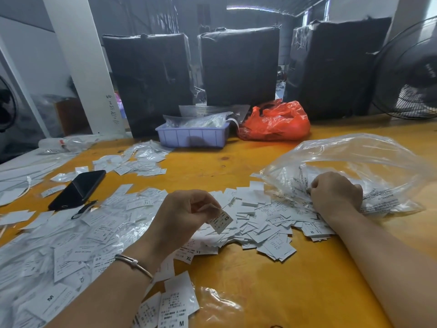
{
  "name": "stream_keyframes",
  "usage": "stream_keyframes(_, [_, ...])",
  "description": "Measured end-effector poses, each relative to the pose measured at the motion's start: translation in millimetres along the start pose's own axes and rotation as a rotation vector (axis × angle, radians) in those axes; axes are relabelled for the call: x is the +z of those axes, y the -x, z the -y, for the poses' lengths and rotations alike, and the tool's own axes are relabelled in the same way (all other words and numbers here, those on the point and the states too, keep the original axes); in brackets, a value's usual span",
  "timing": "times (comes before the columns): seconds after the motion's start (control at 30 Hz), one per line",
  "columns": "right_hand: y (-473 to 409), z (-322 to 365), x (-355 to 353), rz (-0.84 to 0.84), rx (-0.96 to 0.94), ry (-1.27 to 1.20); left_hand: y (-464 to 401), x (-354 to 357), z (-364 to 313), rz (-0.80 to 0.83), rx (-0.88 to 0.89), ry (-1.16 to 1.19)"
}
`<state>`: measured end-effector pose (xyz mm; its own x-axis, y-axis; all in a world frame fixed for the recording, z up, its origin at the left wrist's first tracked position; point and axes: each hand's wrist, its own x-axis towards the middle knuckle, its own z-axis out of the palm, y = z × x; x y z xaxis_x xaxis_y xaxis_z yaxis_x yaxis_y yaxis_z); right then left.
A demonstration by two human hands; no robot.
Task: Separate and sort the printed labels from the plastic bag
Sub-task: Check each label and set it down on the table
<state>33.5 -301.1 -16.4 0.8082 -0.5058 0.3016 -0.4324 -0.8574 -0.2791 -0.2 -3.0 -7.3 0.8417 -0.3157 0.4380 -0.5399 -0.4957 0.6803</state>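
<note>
1. The left hand point(186, 214), at six o'clock just below the frame's centre, pinches a single XS label point(221, 223) between thumb and fingertips, lifted clear of the paper beneath it. A metal bangle point(134, 265) sits on that wrist.
2. The right hand point(335, 192), toward four o'clock, rests with fingers curled at the mouth of the clear plastic bag point(354, 162). It looks to be gripping the bag's film or the labels under it; which of the two I cannot tell.
3. The bag lies crumpled and mostly flat at three o'clock on the yellow table point(272, 292), with only a few printed slips visible through it.
4. A loose heap of labels point(260, 223) spills from the bag's mouth toward the centre, unsorted, with M and XL slips mixed in.
5. At eight o'clock a wide spread of labels point(71, 245) shows S, XS and M sizes overlapping, so any grouping there is rough at best. A smaller label cluster point(132, 162) lies at ten o'clock.
6. By my judgement emptying the bag is nearly done, while sorting by size has barely begun.
7. A black phone point(78, 189) lies at nine o'clock; a lilac tray point(191, 137) and a red bag point(276, 121) stand at twelve o'clock.
</note>
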Motion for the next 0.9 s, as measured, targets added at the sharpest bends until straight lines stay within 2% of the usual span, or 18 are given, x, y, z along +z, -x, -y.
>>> stream_keyframes(0.2, [1,-3,0,-0.158,-0.044,-0.102,0,3,2,0.023,-0.001,0.006])
stream_keyframes(0.3, [6,2,-5,-0.277,-0.057,-0.214,0,4,2,0.023,-0.013,0.030])
stream_keyframes(0.37, [12,8,-9,-0.293,-0.085,-0.327,0,3,1,0.023,-0.038,0.085])
stream_keyframes(0.47, [29,22,-14,-0.118,-0.210,-0.624,-1,2,-2,0.038,-0.082,0.115])
stream_keyframes(0.57, [49,40,-22,0.374,-0.309,-1.087,-2,0,-4,0.060,-0.129,0.222])
stream_keyframes(0.63, [57,48,-24,0.658,-0.375,-1.228,-3,-2,-7,0.073,-0.208,0.419])
stream_keyframes(0.7, [64,53,-23,0.736,-0.423,-1.269,-3,-5,-8,0.101,-0.270,0.599])
stream_keyframes(0.77, [70,56,-23,0.736,-0.437,-1.282,-4,-6,-8,0.144,-0.282,0.704])
stream_keyframes(0.9, [77,59,-21,0.714,-0.441,-1.272,-1,-4,-14,0.178,-0.218,0.673])
